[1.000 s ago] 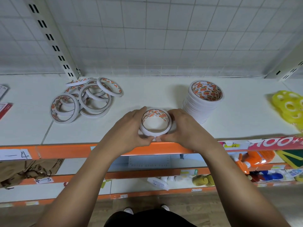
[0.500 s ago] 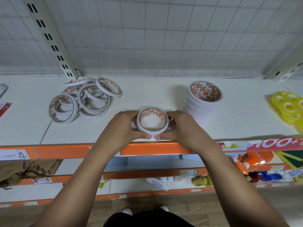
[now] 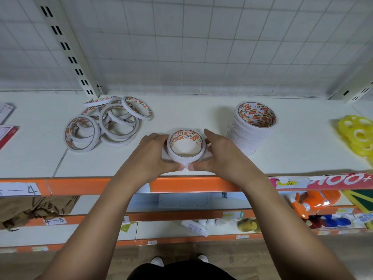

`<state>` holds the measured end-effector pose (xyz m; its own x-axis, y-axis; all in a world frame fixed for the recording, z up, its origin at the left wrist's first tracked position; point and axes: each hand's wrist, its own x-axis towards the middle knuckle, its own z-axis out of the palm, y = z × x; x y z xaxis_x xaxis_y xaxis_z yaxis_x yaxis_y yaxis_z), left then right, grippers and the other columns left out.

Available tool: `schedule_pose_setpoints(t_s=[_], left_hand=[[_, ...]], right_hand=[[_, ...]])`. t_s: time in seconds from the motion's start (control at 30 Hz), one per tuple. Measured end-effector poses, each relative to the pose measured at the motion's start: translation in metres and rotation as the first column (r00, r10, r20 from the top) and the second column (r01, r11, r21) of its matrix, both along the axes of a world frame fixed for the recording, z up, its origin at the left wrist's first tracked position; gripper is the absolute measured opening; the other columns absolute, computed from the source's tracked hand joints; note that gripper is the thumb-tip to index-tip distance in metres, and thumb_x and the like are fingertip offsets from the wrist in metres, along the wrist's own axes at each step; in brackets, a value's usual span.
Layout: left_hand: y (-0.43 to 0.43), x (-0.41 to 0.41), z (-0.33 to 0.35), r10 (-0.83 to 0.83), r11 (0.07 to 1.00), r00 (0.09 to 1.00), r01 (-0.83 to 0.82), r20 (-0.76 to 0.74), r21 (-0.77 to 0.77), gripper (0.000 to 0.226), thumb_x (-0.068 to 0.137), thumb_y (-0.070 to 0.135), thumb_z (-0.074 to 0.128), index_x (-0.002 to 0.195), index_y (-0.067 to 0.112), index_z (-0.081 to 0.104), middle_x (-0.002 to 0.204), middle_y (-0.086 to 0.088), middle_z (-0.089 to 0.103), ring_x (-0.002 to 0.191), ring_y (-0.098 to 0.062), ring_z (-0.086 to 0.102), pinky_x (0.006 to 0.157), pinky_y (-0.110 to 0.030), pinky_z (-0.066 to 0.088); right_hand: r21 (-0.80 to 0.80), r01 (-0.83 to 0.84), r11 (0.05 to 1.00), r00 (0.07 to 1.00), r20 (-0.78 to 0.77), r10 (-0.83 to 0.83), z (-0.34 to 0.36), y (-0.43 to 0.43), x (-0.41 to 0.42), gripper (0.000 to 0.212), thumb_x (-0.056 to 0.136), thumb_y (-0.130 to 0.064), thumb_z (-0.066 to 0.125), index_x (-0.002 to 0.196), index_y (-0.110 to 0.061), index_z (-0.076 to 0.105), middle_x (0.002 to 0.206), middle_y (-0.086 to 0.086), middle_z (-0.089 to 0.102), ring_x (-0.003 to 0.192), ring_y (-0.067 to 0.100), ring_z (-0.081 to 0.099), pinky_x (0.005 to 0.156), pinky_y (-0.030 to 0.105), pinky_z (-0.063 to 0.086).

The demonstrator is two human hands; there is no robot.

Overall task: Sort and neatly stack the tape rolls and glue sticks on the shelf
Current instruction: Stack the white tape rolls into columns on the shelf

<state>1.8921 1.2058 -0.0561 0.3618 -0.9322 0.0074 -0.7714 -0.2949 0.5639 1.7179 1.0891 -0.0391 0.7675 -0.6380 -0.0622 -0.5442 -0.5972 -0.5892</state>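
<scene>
A short stack of white tape rolls (image 3: 186,156) with orange-printed cores sits near the front edge of the white shelf (image 3: 201,116). My left hand (image 3: 149,156) grips its left side and my right hand (image 3: 220,156) grips its right side, thumbs meeting at the front. A taller neat stack of the same rolls (image 3: 252,128) stands just to the right. A loose heap of thin tape rolls (image 3: 107,124) lies at the back left. No glue sticks are visible.
Yellow tape rolls (image 3: 357,134) lie at the far right of the shelf. Red and white packets (image 3: 6,130) sit at the far left. An upright slotted post (image 3: 70,49) rises behind the loose heap. Lower shelves hold bottles and brown bags.
Both hands have shifted slightly back from the front edge with the short stack, and my fingers have loosened around its sides. The other rolls have not moved.
</scene>
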Motion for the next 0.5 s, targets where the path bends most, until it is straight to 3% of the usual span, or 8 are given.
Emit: schedule_pose_setpoints(t_s=[0.07,0.17,0.33,0.5], left_hand=[[0.005,0.005,0.003,0.009,1.0,1.0,-0.01,0.014,0.029,0.082,0.067,0.046,0.085,0.137,0.021,0.05,0.122,0.002,0.055,0.111,-0.017,0.05,0.084,-0.026,0.038],[0.017,0.014,0.011,0.062,0.998,0.994,-0.06,0.095,-0.015,0.066,0.081,0.044,0.074,0.137,0.019,0.051,0.118,0.006,0.06,0.104,-0.013,0.056,0.081,-0.028,0.043],[0.031,0.04,0.028,0.164,0.977,0.936,-0.111,0.312,-0.18,0.033,0.086,0.037,0.068,0.114,0.018,0.066,0.106,0.003,0.066,0.098,-0.02,0.061,0.074,-0.035,0.051],[0.024,0.079,0.032,0.274,0.949,0.837,-0.156,0.473,-0.274,0.033,0.078,0.03,0.072,0.103,0.009,0.068,0.1,-0.01,0.063,0.092,-0.036,0.059,0.075,-0.044,0.049]], right_hand=[[-0.107,0.0,0.994,0.991,-0.134,-0.015,0.008,0.002,-0.001,0.104,0.071,-0.05,0.082,0.15,-0.01,0.028,0.14,0.01,0.047,0.127,0.028,0.045,0.102,0.035,0.039],[-0.311,-0.03,0.95,0.995,-0.105,-0.003,0.022,0.009,0.009,0.085,0.077,-0.058,0.068,0.145,-0.013,0.042,0.143,0.007,0.046,0.126,0.03,0.045,0.103,0.037,0.039],[-0.256,-0.079,0.963,0.994,0.053,0.096,0.029,0.018,0.068,0.047,0.087,-0.045,0.067,0.125,-0.018,0.062,0.126,0.002,0.06,0.108,0.022,0.06,0.094,0.03,0.044],[-0.23,-0.13,0.964,0.984,0.088,0.153,0.027,0.01,0.132,0.035,0.089,-0.036,0.067,0.117,-0.014,0.066,0.117,0.007,0.064,0.106,0.024,0.059,0.088,0.033,0.044]])
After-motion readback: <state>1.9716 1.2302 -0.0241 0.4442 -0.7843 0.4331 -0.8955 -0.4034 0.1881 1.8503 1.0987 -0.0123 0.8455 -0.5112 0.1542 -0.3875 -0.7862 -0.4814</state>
